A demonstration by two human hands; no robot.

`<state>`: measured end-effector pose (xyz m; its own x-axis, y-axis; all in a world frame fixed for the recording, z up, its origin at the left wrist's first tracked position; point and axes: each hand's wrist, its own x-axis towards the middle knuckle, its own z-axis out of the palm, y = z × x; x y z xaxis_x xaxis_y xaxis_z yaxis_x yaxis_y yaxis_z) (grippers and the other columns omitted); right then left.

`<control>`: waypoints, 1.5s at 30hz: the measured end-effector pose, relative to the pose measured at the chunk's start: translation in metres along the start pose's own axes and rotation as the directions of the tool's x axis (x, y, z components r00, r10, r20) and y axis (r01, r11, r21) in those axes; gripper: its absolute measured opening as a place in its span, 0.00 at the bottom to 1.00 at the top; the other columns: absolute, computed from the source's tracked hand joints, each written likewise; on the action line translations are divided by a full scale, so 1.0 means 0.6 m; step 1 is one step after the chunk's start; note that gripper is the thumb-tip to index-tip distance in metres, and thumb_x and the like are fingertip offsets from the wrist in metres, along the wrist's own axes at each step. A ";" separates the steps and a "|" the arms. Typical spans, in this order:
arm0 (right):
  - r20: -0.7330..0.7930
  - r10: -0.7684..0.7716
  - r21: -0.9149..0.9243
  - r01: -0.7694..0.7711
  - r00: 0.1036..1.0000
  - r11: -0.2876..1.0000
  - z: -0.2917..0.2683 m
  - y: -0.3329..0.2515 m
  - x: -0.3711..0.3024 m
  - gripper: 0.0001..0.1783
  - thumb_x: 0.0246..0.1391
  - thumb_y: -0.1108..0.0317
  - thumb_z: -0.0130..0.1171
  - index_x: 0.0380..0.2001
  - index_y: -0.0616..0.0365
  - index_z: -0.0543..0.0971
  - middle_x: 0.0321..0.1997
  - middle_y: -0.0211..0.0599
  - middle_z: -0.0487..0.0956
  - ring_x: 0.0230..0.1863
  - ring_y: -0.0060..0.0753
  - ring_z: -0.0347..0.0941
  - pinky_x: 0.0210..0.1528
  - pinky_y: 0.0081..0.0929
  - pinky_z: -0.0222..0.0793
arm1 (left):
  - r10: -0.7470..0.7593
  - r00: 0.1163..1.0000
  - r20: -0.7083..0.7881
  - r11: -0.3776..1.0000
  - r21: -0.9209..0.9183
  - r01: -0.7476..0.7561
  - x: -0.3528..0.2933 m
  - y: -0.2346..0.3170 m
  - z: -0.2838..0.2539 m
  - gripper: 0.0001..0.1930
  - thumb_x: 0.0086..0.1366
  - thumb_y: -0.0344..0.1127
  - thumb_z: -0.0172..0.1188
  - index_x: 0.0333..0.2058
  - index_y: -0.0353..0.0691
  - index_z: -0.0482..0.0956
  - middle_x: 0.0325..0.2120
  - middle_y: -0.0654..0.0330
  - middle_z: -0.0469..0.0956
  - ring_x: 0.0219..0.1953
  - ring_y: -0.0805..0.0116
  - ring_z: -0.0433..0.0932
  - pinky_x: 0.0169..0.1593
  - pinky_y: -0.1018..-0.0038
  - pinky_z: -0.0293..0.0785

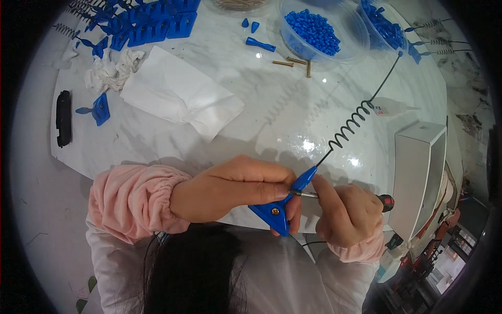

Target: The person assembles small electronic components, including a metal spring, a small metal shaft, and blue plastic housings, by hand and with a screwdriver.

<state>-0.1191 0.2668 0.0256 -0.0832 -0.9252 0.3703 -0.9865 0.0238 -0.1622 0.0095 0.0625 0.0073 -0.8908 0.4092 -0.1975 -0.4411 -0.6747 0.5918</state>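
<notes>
My left hand is closed around a blue plastic piece with a triangular base, low in the middle of the view. A brass-coloured screw sits in that base. From the piece's pointed end a dark coiled spring wire runs up to the right, ending in a small blue tip. My right hand grips a screwdriver, its metal shaft lying against the blue piece beside my left fingertips. The screwdriver's red and black handle end sticks out past my right knuckles. Where its tip meets the piece is hidden.
A clear bowl of blue beads and a tub of blue parts stand at the back. Long screws lie before them. White paper, finished-looking blue pieces and a black object are leftward; a white box stands right.
</notes>
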 end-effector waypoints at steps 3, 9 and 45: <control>0.052 0.067 -0.004 -0.067 0.996 0.998 -0.008 0.003 0.003 0.29 0.24 0.70 0.53 0.39 0.62 0.82 0.18 0.26 0.63 0.14 0.20 0.61 0.13 0.18 0.57 | -0.041 0.999 -0.004 0.998 -0.047 0.041 0.001 0.005 -0.001 0.15 0.72 0.38 0.44 0.36 0.30 0.73 0.33 0.52 0.78 0.37 0.69 0.76 0.45 0.75 0.70; 0.042 0.041 0.036 -0.043 0.998 0.998 -0.006 0.005 0.003 0.27 0.26 0.71 0.54 0.39 0.63 0.81 0.17 0.26 0.62 0.14 0.20 0.62 0.13 0.19 0.57 | -0.020 1.000 0.003 0.999 -0.042 0.020 0.000 0.005 0.000 0.15 0.72 0.37 0.43 0.36 0.30 0.73 0.33 0.52 0.78 0.37 0.68 0.76 0.44 0.75 0.71; 0.003 -0.015 0.016 0.015 1.000 1.000 0.002 0.003 -0.004 0.20 0.38 0.69 0.55 0.39 0.63 0.81 0.17 0.25 0.61 0.15 0.18 0.62 0.14 0.16 0.57 | 0.003 1.000 -0.007 1.000 0.017 -0.002 0.000 0.005 0.000 0.15 0.72 0.39 0.44 0.36 0.31 0.72 0.33 0.55 0.77 0.39 0.69 0.75 0.46 0.75 0.69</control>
<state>-0.1207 0.2688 0.0231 -0.0676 -0.9266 0.3699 -0.9853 0.0038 -0.1707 0.0084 0.0607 0.0092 -0.8927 0.4032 -0.2014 -0.4370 -0.6650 0.6057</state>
